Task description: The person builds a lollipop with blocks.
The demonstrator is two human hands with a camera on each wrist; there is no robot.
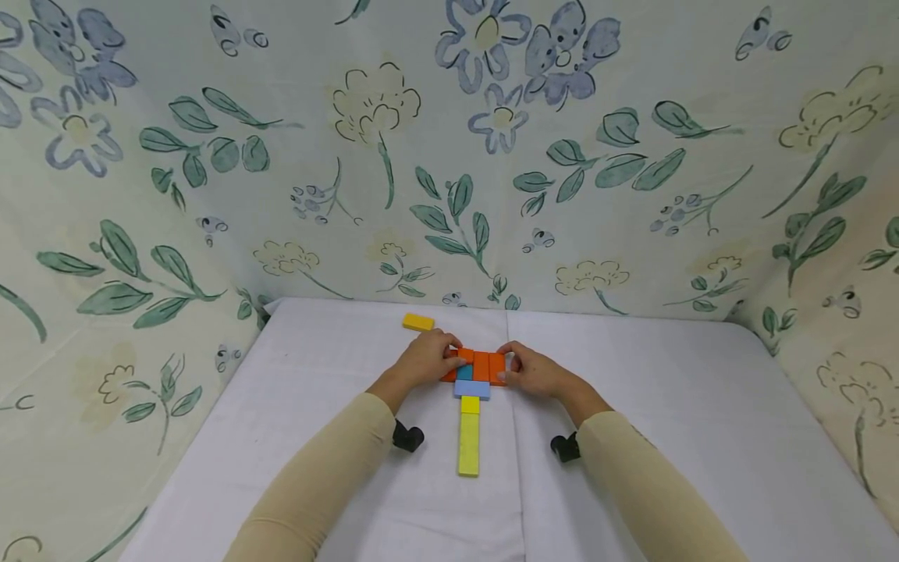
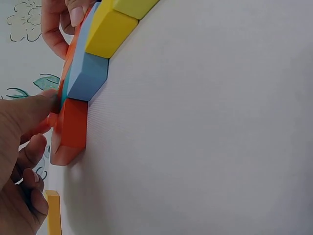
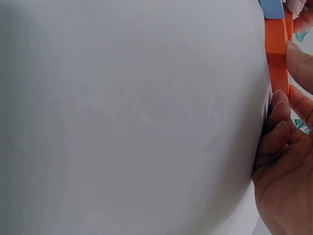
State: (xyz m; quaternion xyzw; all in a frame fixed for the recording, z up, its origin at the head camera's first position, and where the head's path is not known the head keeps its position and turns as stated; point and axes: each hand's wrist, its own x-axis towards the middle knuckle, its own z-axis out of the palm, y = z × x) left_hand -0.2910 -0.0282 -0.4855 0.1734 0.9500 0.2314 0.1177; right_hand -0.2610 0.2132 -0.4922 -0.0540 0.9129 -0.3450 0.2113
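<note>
A flat figure of wooden blocks lies on the white cloth. Its top row has several orange blocks [image 1: 481,367] and a teal block [image 1: 465,373]. A light blue block [image 1: 472,389] lies across below them. Under it run a short yellow block [image 1: 470,405] and a long yellow-green block [image 1: 468,445]. At the row's left side, my left hand [image 1: 424,359] pinches an orange block between thumb and fingers, the thumb beside the teal block. My right hand [image 1: 537,375] pinches the rightmost orange block [image 1: 497,369], thumb on its near side, a finger at its far end.
One loose yellow block [image 1: 418,321] lies behind my left hand, towards the back edge. The white cloth [image 1: 646,382] covers the table. Flower-patterned fabric [image 1: 421,156] hangs behind and at the sides. Black wrist-camera pieces [image 1: 409,437] show beside both sleeves.
</note>
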